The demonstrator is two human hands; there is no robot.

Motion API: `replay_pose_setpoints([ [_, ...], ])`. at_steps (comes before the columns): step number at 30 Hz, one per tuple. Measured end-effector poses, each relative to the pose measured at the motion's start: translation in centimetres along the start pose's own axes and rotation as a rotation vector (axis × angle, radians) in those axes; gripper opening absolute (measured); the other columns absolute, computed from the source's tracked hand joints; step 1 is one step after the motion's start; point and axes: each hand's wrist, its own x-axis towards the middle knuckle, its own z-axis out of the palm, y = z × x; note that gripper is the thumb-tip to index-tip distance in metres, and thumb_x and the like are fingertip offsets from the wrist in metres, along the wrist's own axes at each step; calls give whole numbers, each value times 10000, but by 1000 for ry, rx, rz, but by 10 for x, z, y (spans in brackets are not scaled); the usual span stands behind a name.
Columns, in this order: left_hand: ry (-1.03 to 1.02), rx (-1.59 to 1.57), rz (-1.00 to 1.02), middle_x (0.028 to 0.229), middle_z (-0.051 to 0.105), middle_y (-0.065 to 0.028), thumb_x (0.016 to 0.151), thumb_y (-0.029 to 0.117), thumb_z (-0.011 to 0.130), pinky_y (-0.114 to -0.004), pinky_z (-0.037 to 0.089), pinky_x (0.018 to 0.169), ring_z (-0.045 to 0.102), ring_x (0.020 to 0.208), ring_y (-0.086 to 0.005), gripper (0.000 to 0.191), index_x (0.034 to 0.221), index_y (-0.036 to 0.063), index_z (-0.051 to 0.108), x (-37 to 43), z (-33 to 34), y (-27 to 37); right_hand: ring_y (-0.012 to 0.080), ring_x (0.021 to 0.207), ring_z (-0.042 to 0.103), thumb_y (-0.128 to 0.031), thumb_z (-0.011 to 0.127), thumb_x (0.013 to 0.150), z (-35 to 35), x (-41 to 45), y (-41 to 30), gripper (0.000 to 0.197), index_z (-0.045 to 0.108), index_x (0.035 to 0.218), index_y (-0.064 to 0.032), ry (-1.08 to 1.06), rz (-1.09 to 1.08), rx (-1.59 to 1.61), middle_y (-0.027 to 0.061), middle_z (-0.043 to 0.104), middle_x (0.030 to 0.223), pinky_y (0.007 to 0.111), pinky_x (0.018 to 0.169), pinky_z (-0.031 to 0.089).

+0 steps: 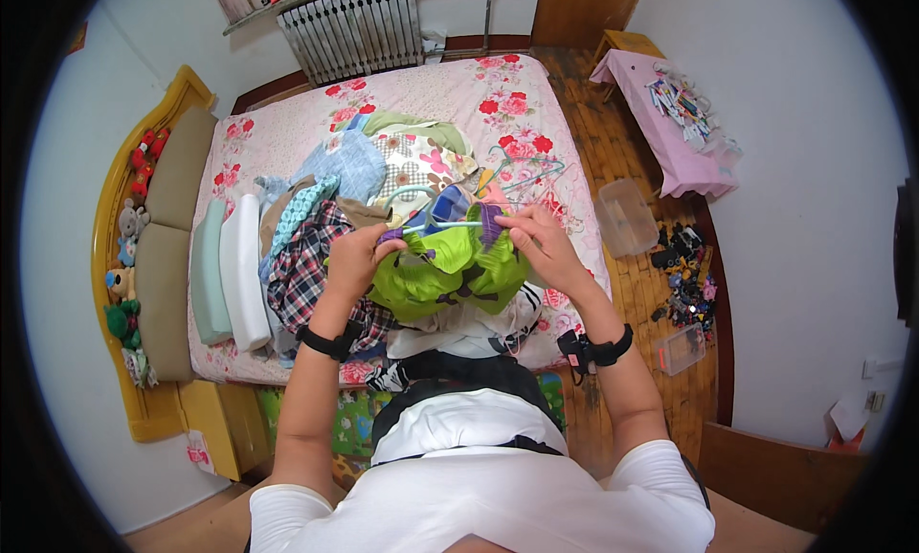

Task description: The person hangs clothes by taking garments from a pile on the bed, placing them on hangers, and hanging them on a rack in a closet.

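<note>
Both hands hold a bright green garment with purple trim [452,273] on a light blue clothes hanger [431,225]. My left hand [362,258] grips the purple edge at the hanger's left end. My right hand [542,244] pinches the purple band at the right end between thumb and fingers. The garment hangs over a pile on the bed: a plaid shirt [309,255], a light blue cloth [348,161], a flower-print cloth [416,161] and white clothing [445,341]. A green wire hanger [528,171] lies beyond my right hand.
A floral sheet [431,86] covers the bed. Two pillows [243,273] lie at the left by the headboard with stuffed toys [133,222]. On the floor at the right are a clear plastic bin [626,217] and a heap of small toys [686,273]. A pink-covered table [671,165] holds pens.
</note>
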Motion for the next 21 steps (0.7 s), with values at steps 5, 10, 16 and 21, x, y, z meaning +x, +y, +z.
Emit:
replay_pose_setpoints([
  [5, -138, -139, -46, 768, 623, -167, 860, 293, 716, -389, 464, 638, 626, 711, -341, 280, 949, 35, 651, 14, -14, -11, 328, 1008, 591, -133, 649, 883, -12, 2, -2, 297, 642, 1166, -44, -45, -111, -447, 131, 626, 1019, 378, 901, 473],
  [10, 385, 27, 107, 943, 545, -151, 839, 283, 759, -443, 415, 827, 533, 936, -349, 384, 988, 0, 546, 17, -10, 0, 290, 710, 627, -96, 598, 917, -2, -12, 1, 142, 661, 1028, -32, 101, 153, -104, 136, 638, 812, 350, 666, 490],
  [16, 473, -86, -128, 993, 504, -165, 800, 305, 807, -425, 413, 861, 493, 971, -359, 495, 1033, -13, 509, -7, 39, 8, 205, 612, 585, -77, 580, 931, -10, -23, -3, 88, 648, 947, -23, 248, 221, 61, 108, 598, 706, 321, 591, 448],
  [21, 331, -141, -148, 1070, 575, -221, 865, 169, 708, -448, 423, 900, 545, 1042, -371, 361, 1104, -44, 540, 5, 66, -30, 232, 616, 591, -91, 596, 929, -13, -24, -20, 89, 650, 961, -28, 155, 231, 88, 122, 597, 715, 327, 587, 449],
])
